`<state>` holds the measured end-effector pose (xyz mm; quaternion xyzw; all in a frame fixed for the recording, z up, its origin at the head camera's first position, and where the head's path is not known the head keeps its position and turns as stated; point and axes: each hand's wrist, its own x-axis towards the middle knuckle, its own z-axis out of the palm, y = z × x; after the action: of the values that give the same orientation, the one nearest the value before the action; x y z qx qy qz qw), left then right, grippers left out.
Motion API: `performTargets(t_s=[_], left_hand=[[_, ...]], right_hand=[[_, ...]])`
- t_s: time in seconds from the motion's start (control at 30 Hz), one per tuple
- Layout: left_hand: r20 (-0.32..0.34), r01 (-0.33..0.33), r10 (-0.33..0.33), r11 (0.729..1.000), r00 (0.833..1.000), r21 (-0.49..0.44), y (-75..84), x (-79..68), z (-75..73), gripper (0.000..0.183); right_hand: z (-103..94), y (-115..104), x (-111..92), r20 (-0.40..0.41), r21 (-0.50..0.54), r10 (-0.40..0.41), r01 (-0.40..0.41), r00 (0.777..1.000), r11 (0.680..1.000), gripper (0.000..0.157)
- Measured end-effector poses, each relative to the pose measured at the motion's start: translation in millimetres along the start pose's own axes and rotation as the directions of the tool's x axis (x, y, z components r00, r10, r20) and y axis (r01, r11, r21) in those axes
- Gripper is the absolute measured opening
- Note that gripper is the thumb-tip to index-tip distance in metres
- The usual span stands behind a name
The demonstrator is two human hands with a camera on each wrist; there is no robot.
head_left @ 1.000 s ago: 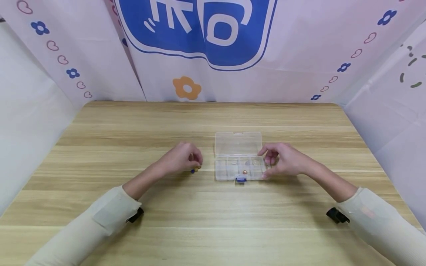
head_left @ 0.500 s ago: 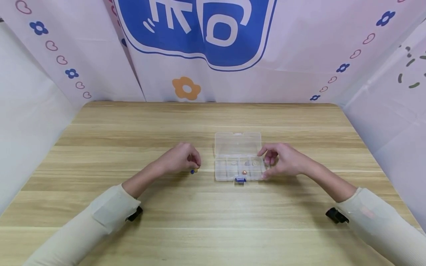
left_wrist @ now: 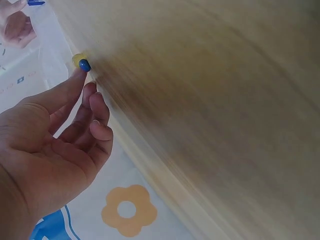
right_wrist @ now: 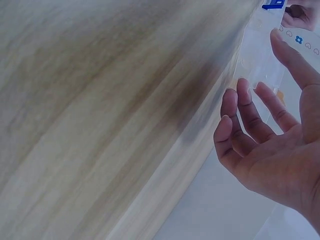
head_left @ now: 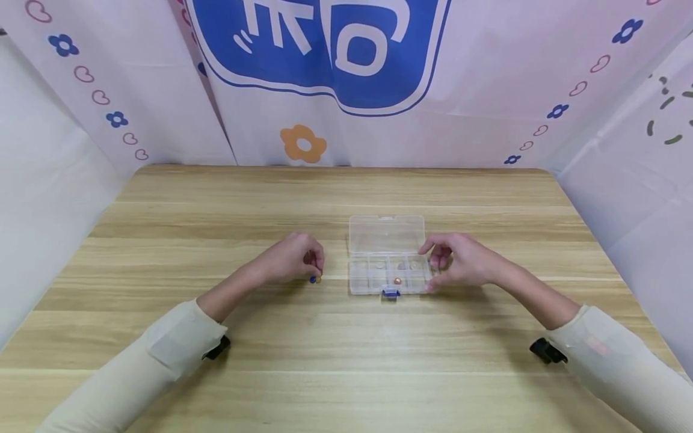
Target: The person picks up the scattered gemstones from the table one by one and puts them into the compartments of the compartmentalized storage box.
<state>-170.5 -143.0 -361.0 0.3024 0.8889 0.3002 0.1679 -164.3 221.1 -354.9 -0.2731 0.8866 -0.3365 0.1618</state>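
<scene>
A clear plastic compartment box point(head_left: 360, 282) lies on the table with its lid point(head_left: 387, 234) folded back and a blue clasp point(head_left: 391, 293) at the front. An orange bead point(head_left: 397, 281) and several pale pieces sit in its compartments. To its left, my left hand point(head_left: 292, 257) has thumb and fingertips together at a small yellow bead point(left_wrist: 76, 59) and a blue bead point(left_wrist: 84, 65). What lies between the fingertips is partly hidden. At the box's right end my right hand point(head_left: 462, 258) grips it, thumb at the front corner and index finger near the hinge.
The wooden table point(head_left: 216, 204) extends around the box and both hands. A white printed cloth point(head_left: 433, 141) hangs behind its back edge. Black wrist cameras sit under both sleeves.
My left fingertips have shifted slightly left and closed in on the beads; a yellowish piece seen at the fingertips earlier is now hidden. My right hand and the box stay still.
</scene>
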Motion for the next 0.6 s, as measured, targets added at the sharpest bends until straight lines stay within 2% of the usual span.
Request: performTargets(t_s=[0.37, 0.6], left_hand=[[-0.042, -0.006, 0.005, 1.0, 0.999, -0.023, 0.9, -1.3, -1.0, 0.017], [-0.039, 0.003, -0.004, 0.999, 0.999, -0.037, 1.5, -0.5, -0.8, 0.015]], right_hand=[[0.4, 1.6, -0.1, 0.002, 0.007, 0.0, 0.0, 1.0, 1.0, 0.058], [0.2, 2.6, 0.8, 0.0, 0.0, 0.001, -0.001, 1.0, 1.0, 0.059]])
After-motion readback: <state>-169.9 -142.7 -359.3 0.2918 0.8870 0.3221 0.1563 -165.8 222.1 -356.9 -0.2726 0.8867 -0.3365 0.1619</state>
